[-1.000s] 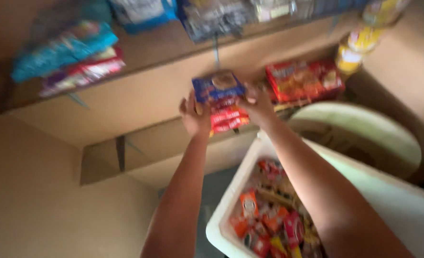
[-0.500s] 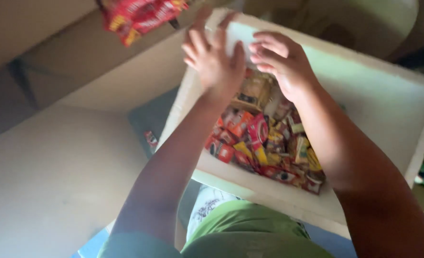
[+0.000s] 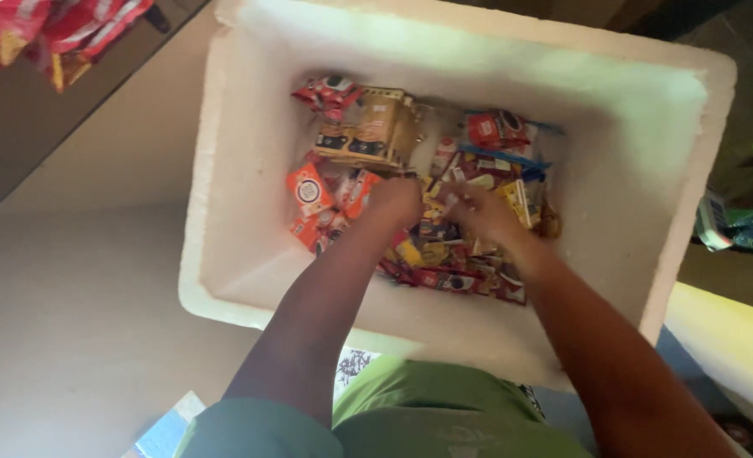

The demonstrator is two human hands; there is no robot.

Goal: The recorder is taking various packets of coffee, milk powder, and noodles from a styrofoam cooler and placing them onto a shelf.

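Observation:
Both my hands reach down into a white foam box (image 3: 232,153) full of several small snack packets. My left hand (image 3: 393,202) rests on the pile near an orange packet (image 3: 308,191) and other red and orange packs. My right hand (image 3: 476,210) lies on yellow and red packets in the middle of the pile; its fingers are blurred, so I cannot tell if they grip one. A brown-gold carton (image 3: 368,129) and a red packet (image 3: 495,129) lie at the far side of the box.
Red snack bags (image 3: 62,30) hang at the top left over a beige counter face (image 3: 71,280). A green and white pack (image 3: 745,225) sits to the right of the box. My green shirt (image 3: 427,416) fills the bottom.
A second ago my hands held a blue biscuit pack up at a shelf. They came down over the box rim and are now deep among the packets; the view tilted down.

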